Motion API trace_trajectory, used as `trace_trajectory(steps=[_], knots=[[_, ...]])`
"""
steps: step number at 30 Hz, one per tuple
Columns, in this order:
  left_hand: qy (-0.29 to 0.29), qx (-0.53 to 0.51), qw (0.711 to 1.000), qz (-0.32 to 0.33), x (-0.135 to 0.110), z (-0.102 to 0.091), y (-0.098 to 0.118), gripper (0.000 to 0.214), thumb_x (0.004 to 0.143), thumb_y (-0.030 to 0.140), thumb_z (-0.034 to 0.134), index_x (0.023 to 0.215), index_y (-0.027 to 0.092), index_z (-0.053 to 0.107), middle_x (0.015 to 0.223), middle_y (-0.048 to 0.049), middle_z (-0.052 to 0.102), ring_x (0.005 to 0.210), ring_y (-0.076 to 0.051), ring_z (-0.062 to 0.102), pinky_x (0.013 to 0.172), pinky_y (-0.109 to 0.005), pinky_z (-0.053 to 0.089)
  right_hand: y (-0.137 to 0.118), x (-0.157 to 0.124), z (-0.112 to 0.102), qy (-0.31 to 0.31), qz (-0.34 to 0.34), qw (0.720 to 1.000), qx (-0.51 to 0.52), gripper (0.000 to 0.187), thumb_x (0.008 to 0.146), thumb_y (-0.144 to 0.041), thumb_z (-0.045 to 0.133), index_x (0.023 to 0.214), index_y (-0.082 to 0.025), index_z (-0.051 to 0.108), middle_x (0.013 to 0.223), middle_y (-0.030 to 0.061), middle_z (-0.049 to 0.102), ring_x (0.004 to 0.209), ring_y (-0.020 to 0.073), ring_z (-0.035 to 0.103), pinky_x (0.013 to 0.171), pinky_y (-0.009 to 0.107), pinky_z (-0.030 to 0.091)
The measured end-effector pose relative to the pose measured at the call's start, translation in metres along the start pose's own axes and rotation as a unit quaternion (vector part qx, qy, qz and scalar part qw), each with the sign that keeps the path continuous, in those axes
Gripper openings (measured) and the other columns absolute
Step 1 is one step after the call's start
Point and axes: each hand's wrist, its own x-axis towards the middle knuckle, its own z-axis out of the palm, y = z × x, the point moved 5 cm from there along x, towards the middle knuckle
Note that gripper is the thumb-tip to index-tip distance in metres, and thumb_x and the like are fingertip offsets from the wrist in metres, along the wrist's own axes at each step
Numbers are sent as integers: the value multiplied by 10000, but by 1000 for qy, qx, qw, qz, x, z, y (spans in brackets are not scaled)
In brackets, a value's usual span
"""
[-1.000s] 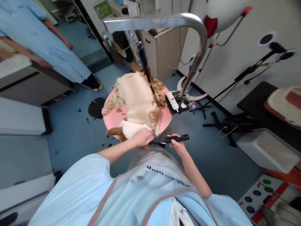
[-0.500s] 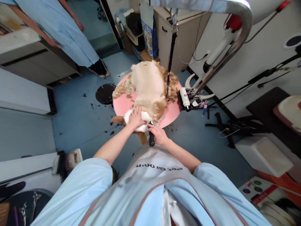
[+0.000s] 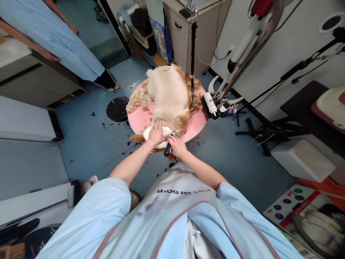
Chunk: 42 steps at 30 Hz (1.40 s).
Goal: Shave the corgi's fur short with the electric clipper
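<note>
A cream and tan dog lies on a round pink grooming table, tied by a black leash that hangs from above. My left hand lies on the dog's white hindquarters at the table's near edge, fingers pressed into the fur. My right hand is closed round a black clipper, its head pointing up against the dog's rear beside my left hand.
A black tool tray with a white bottle sits at the table's right. A chrome grooming arm rises there. Another person in a blue gown stands far left. Fur clippings litter the blue floor. Cabinets stand behind.
My right hand turned the clipper from sideways to pointing at the dog and brought it to the rear. My left hand moved slightly up the hindquarters. My view tilted up.
</note>
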Motion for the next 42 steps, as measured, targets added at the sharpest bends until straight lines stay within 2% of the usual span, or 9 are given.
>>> trace_trajectory(steps=[2,8,12,17,23,29,31,36,42], knots=[[-4,-3,1000,-3,2,-1,0,1228,709,508,761,1599,36,60,1623,-309,178,1430,-409,386,1105,-397,380,1,-4,2,5,4,1000,-5,469,835,-157,569,1303,-183,594,1524,138,492,1001,285,698,817,385,559],[-3,1,1000,-5,8,1,-7,1177,741,500,732,1602,53,66,1634,-296,154,1409,-403,421,1108,-401,381,-6,2,3,12,-77,997,16,454,845,-154,565,1298,-176,587,1529,154,480,1040,282,685,879,398,554],[-12,-3,1000,5,12,4,-13,1275,673,491,795,1605,68,35,1643,-286,128,1438,-399,382,1125,-400,366,13,14,8,-19,-46,999,3,456,847,-123,547,1301,-156,570,1507,165,489,1028,254,684,861,367,563],[-33,-1,999,3,15,1,-17,1347,639,498,823,1607,77,-15,1650,-276,108,1453,-394,362,1122,-396,372,32,2,6,-47,13,999,-18,444,866,-153,549,1310,-143,545,1514,178,471,1054,260,670,842,375,574],[-62,8,998,17,18,-10,-13,1352,646,538,800,1594,20,-12,1638,-319,69,1486,-404,295,1141,-403,349,10,9,-6,-49,-109,993,-15,426,903,-197,527,1328,-170,547,1561,152,430,1110,272,662,878,383,564],[-78,27,996,42,19,-20,-15,1348,643,511,805,1600,51,-26,1647,-294,72,1486,-404,294,1137,-411,349,30,14,-7,-23,-8,999,-34,476,850,-131,541,1326,-154,539,1523,166,475,1062,263,680,823,358,574],[-83,31,995,46,20,-22,-16,1369,631,524,811,1598,50,-34,1643,-303,80,1483,-407,298,1136,-413,346,27,10,-10,-13,-16,1000,-21,466,850,-151,557,1315,-158,546,1504,159,499,1090,264,670,836,358,574],[-91,42,993,60,22,-26,-13,1359,641,574,784,1591,28,-19,1636,-319,78,1492,-418,268,1138,-425,341,3,18,-17,-15,-119,993,-14,442,854,-185,578,1296,-186,564,1515,127,495,1077,262,675,891,379,557],[-101,58,991,64,19,-30,-11,1371,631,550,806,1590,3,-7,1635,-330,29,1495,-432,250,1154,-427,327,27,19,-17,1,-37,999,-13,485,813,-136,585,1296,-163,559,1480,157,524,1100,264,665,868,372,566]])
